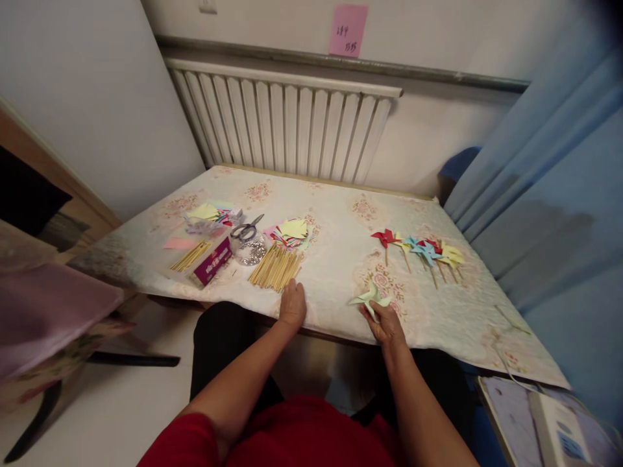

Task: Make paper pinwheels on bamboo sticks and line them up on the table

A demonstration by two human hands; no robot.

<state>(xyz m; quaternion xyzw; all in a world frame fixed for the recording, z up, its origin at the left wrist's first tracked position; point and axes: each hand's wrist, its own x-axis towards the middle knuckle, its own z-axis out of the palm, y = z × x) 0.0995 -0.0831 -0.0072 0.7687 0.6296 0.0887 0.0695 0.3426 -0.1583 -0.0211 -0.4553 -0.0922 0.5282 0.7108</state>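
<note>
Nearest, at about 5 o'clock from the table's middle, the right hand (pixel 388 324) rests at the front edge of the table (pixel 335 272) and pinches a pale green paper pinwheel (pixel 370 298) between its fingertips, the folded head lying on the cloth just beyond the knuckles. At about 7 o'clock the left hand (pixel 293 305) lies palm down with fingers loosely curled; it touches the near ends of a bundle of wooden sticks (pixel 277 267), but I cannot tell whether it has closed on one.

The pinwheel looks feather-light and soft: thin folded paper that would crease or tear under a hard squeeze, and its blades would flatten if pressed. The safest hold seems to be at the centre where the folds meet, or by one blade's edge, with a gentle pinch. The sticks look stiff, thin and smooth, likely to roll; one is best lifted near its middle.

Further in, at 10 o'clock, sit a round tin of shiny pins (pixel 249 251), scissors (pixel 246 229) just behind it, a stack of coloured paper squares (pixel 291 231) touching the far ends of the sticks, a purple box (pixel 213 259) with more sticks beside it, and a small pile of paper (pixel 210 213) further left. At 2 o'clock a row of finished pinwheels (pixel 423 250) in red, blue and yellow lies on the cloth, well apart from both hands.

Beyond the table stands a white radiator (pixel 287 123), with a pink note (pixel 347 30) on the wall above and a blue curtain (pixel 549 168) at the right.
</note>
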